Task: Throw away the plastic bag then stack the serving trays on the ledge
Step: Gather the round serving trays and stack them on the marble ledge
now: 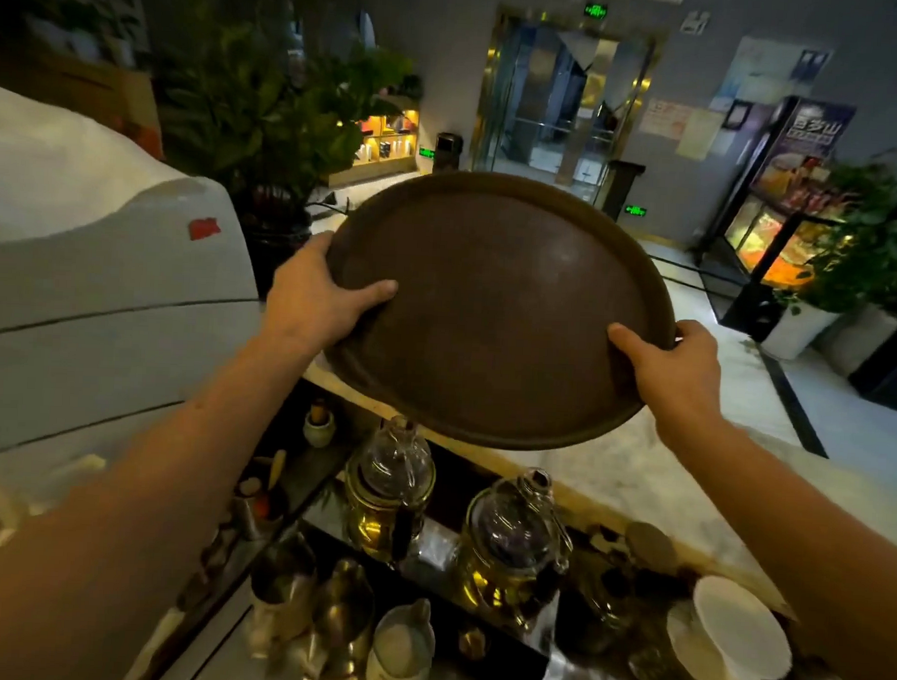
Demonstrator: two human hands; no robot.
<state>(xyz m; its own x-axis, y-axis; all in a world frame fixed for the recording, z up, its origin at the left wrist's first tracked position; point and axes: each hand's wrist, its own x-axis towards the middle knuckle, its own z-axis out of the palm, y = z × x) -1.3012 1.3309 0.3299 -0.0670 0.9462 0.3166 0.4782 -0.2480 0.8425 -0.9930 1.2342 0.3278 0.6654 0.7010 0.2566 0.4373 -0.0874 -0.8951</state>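
A large round dark brown serving tray [499,301] is held up in the air in the middle of the view, tilted with its face toward me. My left hand [320,293] grips its left rim, thumb lying on the tray's face. My right hand [676,365] grips the lower right rim, thumb also on the face. Below and beyond the tray runs a pale marble ledge [631,471]. No plastic bag shows anywhere.
Two glass teapots on gold warmers [388,486] [517,543] stand on the counter below the tray, with brass pots [342,612] and white cups [731,635] nearby. A big white appliance [90,252] fills the left. Potted plants [271,116], a glass door and a lit drinks fridge [781,210] lie beyond.
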